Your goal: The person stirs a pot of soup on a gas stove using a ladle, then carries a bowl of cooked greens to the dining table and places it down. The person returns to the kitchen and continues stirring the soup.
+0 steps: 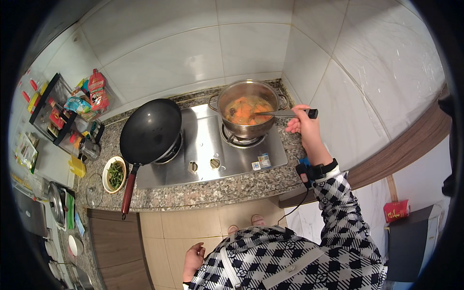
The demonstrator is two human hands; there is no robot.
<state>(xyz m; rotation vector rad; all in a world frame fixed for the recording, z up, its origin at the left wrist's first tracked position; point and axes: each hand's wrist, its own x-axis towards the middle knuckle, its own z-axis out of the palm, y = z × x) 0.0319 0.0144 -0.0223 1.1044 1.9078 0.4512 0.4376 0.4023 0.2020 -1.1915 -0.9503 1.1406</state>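
My right hand (302, 121) is closed round the handle of a metal ladle or spoon (281, 113), whose far end dips into a stainless steel pot (246, 128). Orange chunks and broth (246, 110) fill part of this two-handled pot, which stands on the right burner. Low by my body, my left hand (194, 255) hangs with its fingers loosely bent and holds nothing. A black wok (150, 130) with a red-brown handle rests on the left burner of the steel gas hob (203, 152).
Left of the wok handle sits a bowl (105, 177) of green vegetables, beside a clear glass lid (95, 190). Seasoning bottles and packets crowd a black rack (50, 108) at the left wall. A white bowl (75, 245) stands lower left. Tiled walls close off the back and right.
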